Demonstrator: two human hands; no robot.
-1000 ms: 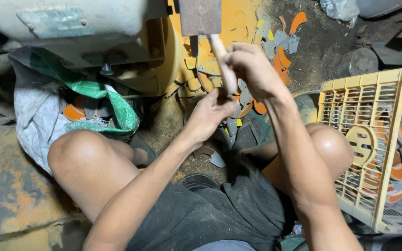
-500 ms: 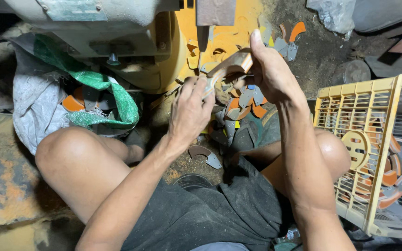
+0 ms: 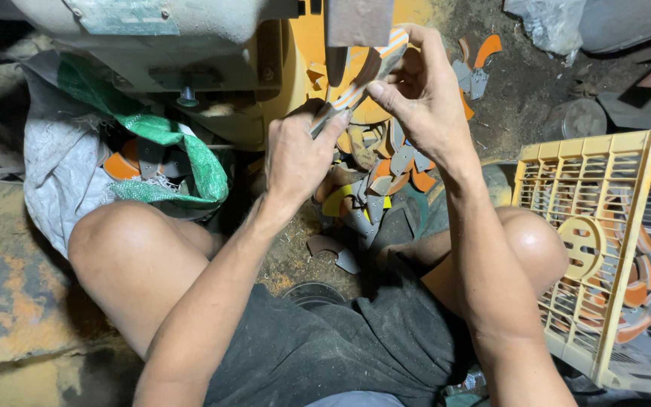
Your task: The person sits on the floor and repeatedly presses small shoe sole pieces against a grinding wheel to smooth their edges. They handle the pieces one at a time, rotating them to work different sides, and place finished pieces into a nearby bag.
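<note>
I've got the striped metal strip pinched both ends, right hand up top, left hand lower, strip slanting up-right under the press block

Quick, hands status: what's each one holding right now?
Left hand: fingers closed on the lower end of the striped metal strip.
Right hand: fingers pinching the strip's upper part.

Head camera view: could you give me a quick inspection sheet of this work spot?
Surface: dirt floor, dusty.
Job's things: striped metal strip held under the machine.
Clutter: orange and grey metal offcuts piled on the floor; sack with more pieces.
Hands: left hand and right hand both grip the strip.
Cables: nothing seen.
Surroundings: yellow crate at the right knee.
</note>
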